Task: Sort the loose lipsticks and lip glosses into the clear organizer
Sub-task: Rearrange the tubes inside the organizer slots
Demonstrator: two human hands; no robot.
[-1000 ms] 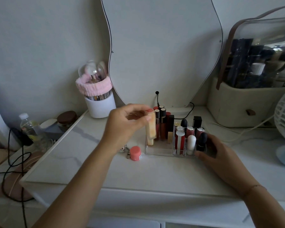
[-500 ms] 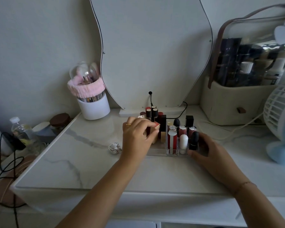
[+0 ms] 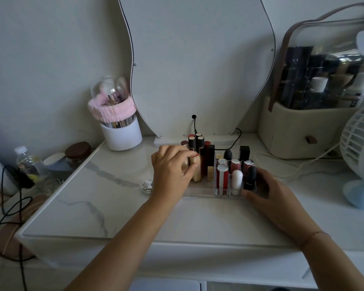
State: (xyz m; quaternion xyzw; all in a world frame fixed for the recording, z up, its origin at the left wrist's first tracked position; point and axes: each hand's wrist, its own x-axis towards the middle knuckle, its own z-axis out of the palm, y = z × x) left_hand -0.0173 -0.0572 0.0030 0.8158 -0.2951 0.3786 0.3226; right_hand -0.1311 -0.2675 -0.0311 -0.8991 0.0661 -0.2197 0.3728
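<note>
Gripping a beige, gold-toned lip gloss tube [image 3: 196,171] near its top, the left hand [image 3: 172,171] holds it upright in the left part of the clear acrylic organizer [image 3: 200,191], which sits on the white marble-patterned bench [image 3: 105,198]. Dark-capped lip glosses [image 3: 200,143] stand just behind the tube. The right hand [image 3: 269,194] grasps the organizer's right end, beside a black bullet-shaped lipstick [image 3: 251,177] and a white lipstick tube [image 3: 237,181]. A small silver trinket [image 3: 147,186] lies left of the left hand.

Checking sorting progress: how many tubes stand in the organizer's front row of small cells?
3: red tube left, white tube middle, black lipstick right, by the right hand. None seems hidden.
</note>
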